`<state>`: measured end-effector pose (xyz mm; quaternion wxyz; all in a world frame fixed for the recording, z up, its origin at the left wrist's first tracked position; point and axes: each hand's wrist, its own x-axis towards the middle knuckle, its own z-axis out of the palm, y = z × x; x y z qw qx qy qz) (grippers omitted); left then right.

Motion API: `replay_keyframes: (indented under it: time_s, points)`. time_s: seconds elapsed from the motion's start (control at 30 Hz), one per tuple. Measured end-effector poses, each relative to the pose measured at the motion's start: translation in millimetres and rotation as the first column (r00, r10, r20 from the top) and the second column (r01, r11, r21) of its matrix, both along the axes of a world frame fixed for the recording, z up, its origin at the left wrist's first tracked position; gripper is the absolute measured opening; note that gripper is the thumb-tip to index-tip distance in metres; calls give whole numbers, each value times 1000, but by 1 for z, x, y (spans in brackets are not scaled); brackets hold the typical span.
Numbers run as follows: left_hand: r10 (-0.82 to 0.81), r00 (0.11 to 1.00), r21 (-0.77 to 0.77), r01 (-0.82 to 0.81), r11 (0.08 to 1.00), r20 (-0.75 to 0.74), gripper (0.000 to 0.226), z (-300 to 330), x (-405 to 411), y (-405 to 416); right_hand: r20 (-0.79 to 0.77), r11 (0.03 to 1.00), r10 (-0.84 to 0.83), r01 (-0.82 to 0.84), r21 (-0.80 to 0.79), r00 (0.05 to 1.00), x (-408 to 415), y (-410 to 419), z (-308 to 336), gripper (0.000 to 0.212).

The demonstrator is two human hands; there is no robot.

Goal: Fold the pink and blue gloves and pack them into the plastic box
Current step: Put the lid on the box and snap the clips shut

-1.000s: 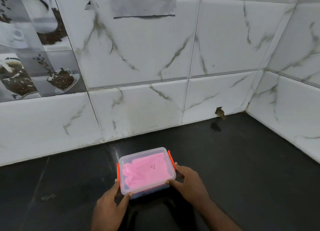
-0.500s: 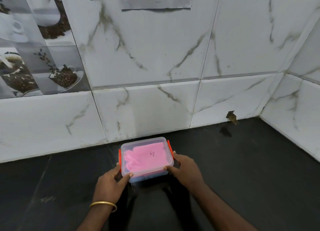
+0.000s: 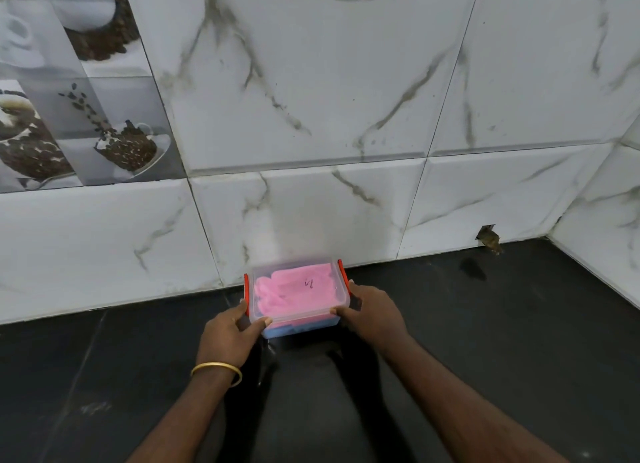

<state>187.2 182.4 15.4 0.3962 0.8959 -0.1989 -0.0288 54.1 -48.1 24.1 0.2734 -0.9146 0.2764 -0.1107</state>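
**Both hands clasp the lidded box near the wall**

The left hand (image 3: 227, 336) grips the plastic box (image 3: 298, 296) at its near-left corner, thumb on the lid; the right hand (image 3: 374, 312) clasps the right side by the orange clip (image 3: 342, 272). Inside, the pink glove (image 3: 294, 294) lies over the blue glove (image 3: 301, 328). The box sits on the black counter (image 3: 485, 341). Since the earlier frames it has moved closer to the tiled wall (image 3: 311, 116).
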Motion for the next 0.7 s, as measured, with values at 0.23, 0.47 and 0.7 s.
replay_keyframes:
  time_s: [0.23, 0.47, 0.7]
  points:
    - [-16, 1000, 24, 16, 1000, -7, 57, 3, 11, -6, -20, 1000, 14, -15, -26, 1000, 13, -7, 0, 60]
    - [-13, 1000, 26, 13, 1000, 3, 55, 0, 17, -7, -49, 999, 33, -34, -13, 998, 17, -13, -2, 63]
    - [-74, 975, 418, -20, 908, 207, 104, -4, 11, -17, -153, 984, -4, -23, -174, 988, 18, 1, -2, 122]
